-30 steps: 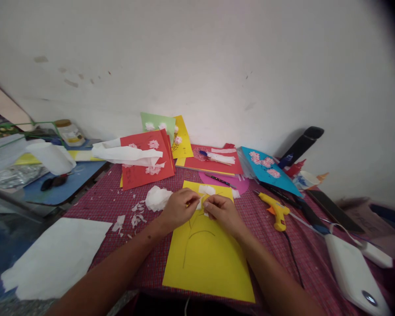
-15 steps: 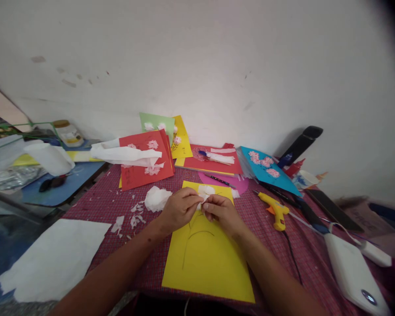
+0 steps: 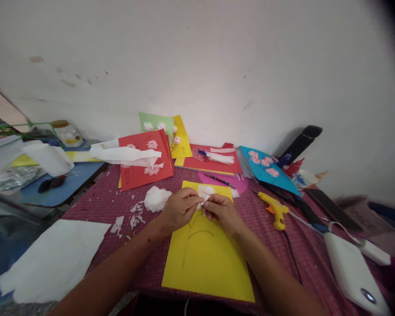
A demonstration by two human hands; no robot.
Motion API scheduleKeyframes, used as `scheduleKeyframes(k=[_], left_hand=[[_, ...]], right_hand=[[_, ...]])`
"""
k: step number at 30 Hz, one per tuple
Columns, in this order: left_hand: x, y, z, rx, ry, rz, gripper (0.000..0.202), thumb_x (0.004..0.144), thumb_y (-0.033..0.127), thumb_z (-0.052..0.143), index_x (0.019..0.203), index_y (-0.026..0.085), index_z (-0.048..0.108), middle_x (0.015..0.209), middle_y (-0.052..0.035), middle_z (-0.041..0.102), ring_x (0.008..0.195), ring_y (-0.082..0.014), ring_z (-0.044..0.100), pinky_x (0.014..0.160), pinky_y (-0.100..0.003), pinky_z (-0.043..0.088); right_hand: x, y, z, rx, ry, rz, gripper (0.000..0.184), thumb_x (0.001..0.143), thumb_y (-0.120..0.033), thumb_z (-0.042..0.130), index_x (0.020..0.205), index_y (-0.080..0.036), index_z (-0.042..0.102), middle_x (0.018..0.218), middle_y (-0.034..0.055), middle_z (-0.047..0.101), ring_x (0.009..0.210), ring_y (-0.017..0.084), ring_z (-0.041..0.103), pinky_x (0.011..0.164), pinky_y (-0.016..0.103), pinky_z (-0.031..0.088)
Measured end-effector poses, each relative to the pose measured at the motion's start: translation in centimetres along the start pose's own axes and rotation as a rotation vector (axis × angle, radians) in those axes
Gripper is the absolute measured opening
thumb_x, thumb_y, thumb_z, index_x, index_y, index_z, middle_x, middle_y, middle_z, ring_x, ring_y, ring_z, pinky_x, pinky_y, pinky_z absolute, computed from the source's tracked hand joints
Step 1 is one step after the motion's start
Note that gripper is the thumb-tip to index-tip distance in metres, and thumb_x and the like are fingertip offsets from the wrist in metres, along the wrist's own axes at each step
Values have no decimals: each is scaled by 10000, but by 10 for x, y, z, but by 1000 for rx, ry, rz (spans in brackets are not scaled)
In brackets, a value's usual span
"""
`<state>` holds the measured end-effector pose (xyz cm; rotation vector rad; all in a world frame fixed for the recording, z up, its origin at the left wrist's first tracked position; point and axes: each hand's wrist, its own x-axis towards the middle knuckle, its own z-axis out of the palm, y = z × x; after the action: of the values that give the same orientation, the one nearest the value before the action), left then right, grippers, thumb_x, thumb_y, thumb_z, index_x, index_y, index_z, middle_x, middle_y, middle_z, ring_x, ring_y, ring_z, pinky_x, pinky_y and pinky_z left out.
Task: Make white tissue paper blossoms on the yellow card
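A yellow sheet of card (image 3: 210,263) with thin drawn lines lies flat in front of me. Over its far part, both hands meet fingertip to fingertip. My left hand (image 3: 181,209) pinches a small piece of white tissue paper (image 3: 203,199) between thumb and finger. From the other side, my right hand (image 3: 221,211) grips the same tissue, its fingers curled. More white tissue (image 3: 206,190) shows just beyond the fingertips. Beside my left hand sits a crumpled wad of tissue (image 3: 156,199), with torn scraps (image 3: 137,219) scattered nearer me.
A yellow glue gun (image 3: 276,210) lies to the right, near a white power bank (image 3: 352,267). Red cards with pink paper flowers (image 3: 148,175) and a blue card (image 3: 266,164) stand towards the wall. A large white sheet (image 3: 55,259) lies at the left edge.
Both hands stay in nearly the same place over the yellow card, still pinching the tissue. Only slight finger movement shows.
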<state>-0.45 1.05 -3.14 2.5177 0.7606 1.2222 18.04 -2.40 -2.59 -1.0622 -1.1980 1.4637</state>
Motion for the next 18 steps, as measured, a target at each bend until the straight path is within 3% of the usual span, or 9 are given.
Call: scheduleKeyframes(k=[8,14,18], left_hand=[[4,11,-8,-166,-16,-24,269,822,124,510,1046,173,650,991,-107,635,944,-189,587,828,-335,492],[10,14,-10,-230,-31,-154,158,859,184,529,845,169,685,810,-75,662,801,-165,600,755,-303,474],[11,14,-8,-253,-19,-183,114,834,163,569,826,169,682,801,-60,668,790,-154,602,747,-284,461]], right_hand=[[0,-1,0,-3,-3,8,157,747,-315,656,703,-170,616,642,7,628,475,86,479,467,216,338],[-1,-4,1,-23,-28,-4,167,755,-324,654,702,-169,624,641,0,623,477,83,483,468,215,340],[-1,-5,1,-16,-39,-18,164,778,-318,636,705,-171,625,643,-5,619,482,81,485,477,218,339]])
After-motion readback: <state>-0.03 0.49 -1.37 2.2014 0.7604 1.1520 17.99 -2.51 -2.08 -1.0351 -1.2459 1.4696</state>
